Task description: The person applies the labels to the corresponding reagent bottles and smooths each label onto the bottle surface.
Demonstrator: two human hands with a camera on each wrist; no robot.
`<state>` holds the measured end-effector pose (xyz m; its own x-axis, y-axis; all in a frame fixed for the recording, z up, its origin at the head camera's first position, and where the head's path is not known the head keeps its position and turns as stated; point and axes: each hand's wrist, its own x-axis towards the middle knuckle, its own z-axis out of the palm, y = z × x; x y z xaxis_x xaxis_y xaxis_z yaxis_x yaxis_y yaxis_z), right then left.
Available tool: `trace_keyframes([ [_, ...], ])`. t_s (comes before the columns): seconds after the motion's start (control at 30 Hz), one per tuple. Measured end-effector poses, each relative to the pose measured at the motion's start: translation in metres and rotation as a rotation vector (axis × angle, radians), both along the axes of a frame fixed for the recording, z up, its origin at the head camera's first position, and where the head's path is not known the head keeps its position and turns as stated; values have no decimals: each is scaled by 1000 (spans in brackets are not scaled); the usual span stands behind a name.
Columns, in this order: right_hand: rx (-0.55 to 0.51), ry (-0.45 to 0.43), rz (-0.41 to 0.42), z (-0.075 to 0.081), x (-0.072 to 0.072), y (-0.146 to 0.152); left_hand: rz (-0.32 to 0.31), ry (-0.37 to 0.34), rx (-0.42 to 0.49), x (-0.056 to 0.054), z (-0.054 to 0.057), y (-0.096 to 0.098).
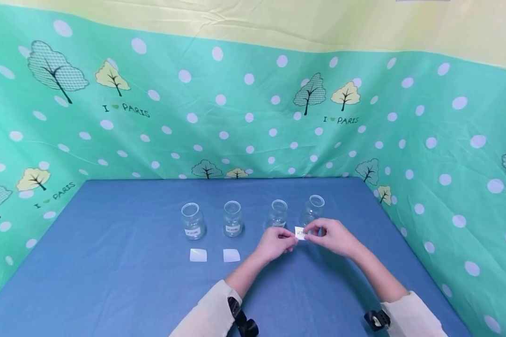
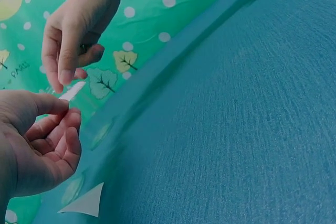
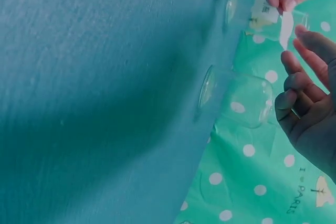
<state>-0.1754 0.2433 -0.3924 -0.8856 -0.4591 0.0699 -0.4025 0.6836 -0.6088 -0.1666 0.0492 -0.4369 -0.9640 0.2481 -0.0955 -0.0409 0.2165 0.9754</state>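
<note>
Between the two hands is a small white label (image 1: 300, 233) with handwriting. My left hand (image 1: 277, 244) pinches its left edge between thumb and fingers; the left wrist view shows this hand (image 2: 39, 140) with the other fingers curled loosely. On the label's other side, my right hand (image 1: 333, 236) holds its thumb and forefinger apart at the edge, as the right wrist view shows of that hand (image 3: 312, 93). Behind the right hand stands a glass jar (image 1: 316, 208), with no label visible on it (image 3: 236, 98). A labelled jar (image 1: 277, 213) stands behind the left hand.
Two more open glass jars with written labels, one at far left (image 1: 192, 221) and one beside it (image 1: 233, 219), stand upright on the blue tablecloth (image 1: 122, 262). Two blank white paper pieces, one left (image 1: 198, 255) and one right (image 1: 231, 255), lie before them. A patterned curtain (image 1: 236, 93) hangs behind.
</note>
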Motion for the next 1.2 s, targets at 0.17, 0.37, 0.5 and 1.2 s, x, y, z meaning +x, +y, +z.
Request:
trace_keyframes([
  [0.17, 6, 20, 40, -1, -1, -4, -45, 23, -2, 2, 2, -1],
  [0.37, 1, 1, 77, -1, 0, -6, -85, 53, 10, 1, 1, -3],
  [0.5, -14, -13, 81, -2, 0, -6, -104, 53, 3, 0, 2, -4],
  [1.2, -22, 10, 95, -6, 0, -9, -116, 66, 38, 4, 9, -10],
])
